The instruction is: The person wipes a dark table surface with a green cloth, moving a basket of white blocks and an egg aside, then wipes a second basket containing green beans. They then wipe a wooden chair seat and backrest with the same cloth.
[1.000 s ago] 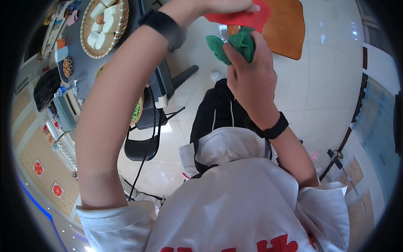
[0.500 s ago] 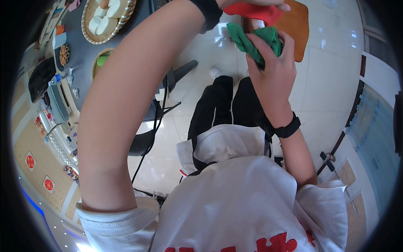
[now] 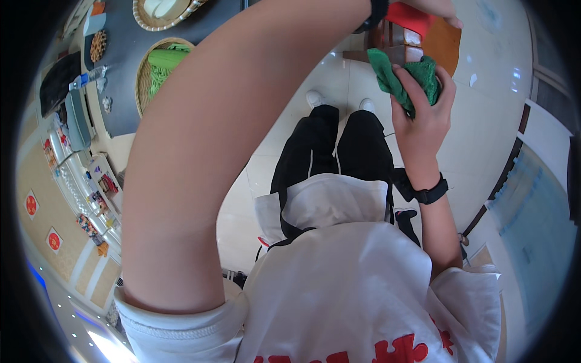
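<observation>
My right hand [image 3: 425, 124] is closed around a crumpled green cloth [image 3: 428, 78], whose loose end sticks out on the left past my thumb. The cloth is at the wooden chair [image 3: 393, 53]. My left arm reaches across to the upper edge, where my left hand [image 3: 439, 7] is partly cut off. Directly beneath that hand lies a red cloth-like piece [image 3: 410, 19] at the chair's upper part. How my left fingers meet it is hidden, though one fingertip shows past its right side.
To the left, a dark table [image 3: 121, 72] holds a wicker basket with white pieces [image 3: 163, 11] and another basket with green vegetables [image 3: 163, 63]. A clear bottle [image 3: 88, 78] lies near its left edge. My feet stand on pale floor tiles [image 3: 472, 121].
Both hands have shifted right in view, the right one slightly lower, still with the green cloth. The table's vegetable basket and more of the wooden chair now show.
</observation>
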A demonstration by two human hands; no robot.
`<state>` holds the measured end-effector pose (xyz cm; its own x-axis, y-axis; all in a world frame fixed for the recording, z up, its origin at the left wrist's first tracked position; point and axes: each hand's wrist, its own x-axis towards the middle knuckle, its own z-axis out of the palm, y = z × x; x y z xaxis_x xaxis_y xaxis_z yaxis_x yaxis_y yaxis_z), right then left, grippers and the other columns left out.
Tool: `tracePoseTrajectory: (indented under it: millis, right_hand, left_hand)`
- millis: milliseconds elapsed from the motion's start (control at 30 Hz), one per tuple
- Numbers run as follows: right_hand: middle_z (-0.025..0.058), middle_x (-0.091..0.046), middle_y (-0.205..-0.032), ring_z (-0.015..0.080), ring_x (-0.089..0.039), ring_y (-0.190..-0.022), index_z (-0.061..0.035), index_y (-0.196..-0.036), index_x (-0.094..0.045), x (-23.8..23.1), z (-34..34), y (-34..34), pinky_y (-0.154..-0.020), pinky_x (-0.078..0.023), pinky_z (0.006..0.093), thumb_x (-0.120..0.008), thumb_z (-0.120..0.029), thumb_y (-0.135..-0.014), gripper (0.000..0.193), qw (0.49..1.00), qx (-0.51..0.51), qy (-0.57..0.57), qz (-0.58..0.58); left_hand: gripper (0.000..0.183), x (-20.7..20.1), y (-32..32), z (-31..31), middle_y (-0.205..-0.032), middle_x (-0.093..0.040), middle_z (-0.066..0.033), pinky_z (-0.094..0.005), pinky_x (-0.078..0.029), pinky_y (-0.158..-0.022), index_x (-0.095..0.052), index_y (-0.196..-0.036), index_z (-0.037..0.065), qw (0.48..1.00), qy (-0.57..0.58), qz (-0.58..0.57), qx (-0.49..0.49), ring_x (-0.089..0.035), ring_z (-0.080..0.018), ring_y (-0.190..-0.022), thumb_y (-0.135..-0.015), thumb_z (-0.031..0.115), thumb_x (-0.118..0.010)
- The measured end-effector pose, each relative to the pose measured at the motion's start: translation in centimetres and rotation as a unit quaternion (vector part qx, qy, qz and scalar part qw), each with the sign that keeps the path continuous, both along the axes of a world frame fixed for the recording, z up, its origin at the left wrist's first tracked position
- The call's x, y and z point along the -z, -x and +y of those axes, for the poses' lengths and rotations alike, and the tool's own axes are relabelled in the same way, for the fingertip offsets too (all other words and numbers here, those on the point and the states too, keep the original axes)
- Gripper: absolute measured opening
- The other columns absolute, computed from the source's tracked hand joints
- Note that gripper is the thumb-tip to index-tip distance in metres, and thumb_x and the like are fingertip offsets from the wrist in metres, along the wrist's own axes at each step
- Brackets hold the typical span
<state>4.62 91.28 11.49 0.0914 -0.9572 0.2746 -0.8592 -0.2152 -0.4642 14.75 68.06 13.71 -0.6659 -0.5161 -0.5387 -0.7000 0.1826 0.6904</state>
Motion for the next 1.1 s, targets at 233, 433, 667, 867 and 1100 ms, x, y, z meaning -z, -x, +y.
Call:
tracePoseTrajectory:
  millis: [233,433,667,867,1100]
  right_hand:
    - [0.0199,-0.057,-0.135,0.0425,-0.062,-0.122,-0.0195,-0.122,-0.077,-1.4,-2.9,-1.8,-0.095,-0.057,0.0466,-0.084,-0.009,-0.081,0.043,0.997,-0.014,-0.026,0.067]
    - [0.0277,-0.052,-0.141,0.0471,-0.058,-0.127,-0.0191,-0.126,-0.075,-1.1,-2.5,-2.3,-0.103,-0.053,0.0497,-0.083,-0.006,-0.08,0.049,0.992,-0.018,-0.022,0.125]
    - [0.0317,-0.048,-0.145,0.0499,-0.048,-0.137,-0.0164,-0.126,-0.075,0.1,-2.0,-1.5,-0.112,-0.046,0.0533,-0.082,-0.005,-0.08,0.048,0.978,-0.066,0.031,0.196]
    - [0.0262,-0.049,-0.145,0.0514,-0.046,-0.139,-0.0066,-0.114,-0.073,-0.2,-1.9,-1.0,-0.112,-0.046,0.056,-0.08,-0.006,-0.082,0.033,0.945,-0.139,0.052,0.292]
    - [0.0205,-0.061,-0.137,0.0444,-0.055,-0.133,-0.0063,-0.123,-0.074,-1.4,-2.2,-1.2,-0.114,-0.046,0.0562,-0.071,0.001,-0.08,0.044,0.869,-0.26,0.047,0.419]
  left_hand:
    - [0.092,1.0,0.3,-1.9,-0.176,-0.013,-0.0154,-0.0616,-0.012,-0.126,-0.039,-0.165,0.011,0.997,-0.071,0.039,-0.007,-0.006,-0.043,-0.159,-0.094,0.064,-0.063]
    - [0.094,0.1,-1.7,-0.5,-0.167,-0.034,-0.0156,-0.0537,-0.028,-0.12,-0.044,-0.162,0.012,0.981,-0.136,0.07,-0.116,-0.033,-0.0391,-0.148,-0.089,0.063,-0.072]
    - [0.11,2.1,-2.0,0.9,-0.174,-0.022,-0.0207,-0.054,-0.024,-0.128,-0.034,-0.167,0.014,0.969,-0.007,0.148,-0.2,-0.022,-0.0379,-0.161,-0.08,0.067,-0.075]
    - [0.081,0.5,-0.6,2.4,-0.172,-0.027,-0.0197,-0.0694,0.009,-0.125,-0.049,-0.16,0.021,0.959,0.001,0.197,-0.205,-0.015,-0.0376,-0.163,-0.09,0.06,-0.062]
    - [0.057,2.1,-5.5,12.8,-0.113,-0.076,-0.0207,-0.0458,-0.05,-0.104,-0.069,-0.132,0.003,0.784,-0.008,0.416,-0.461,-0.071,-0.0359,-0.112,-0.094,0.045,-0.068]
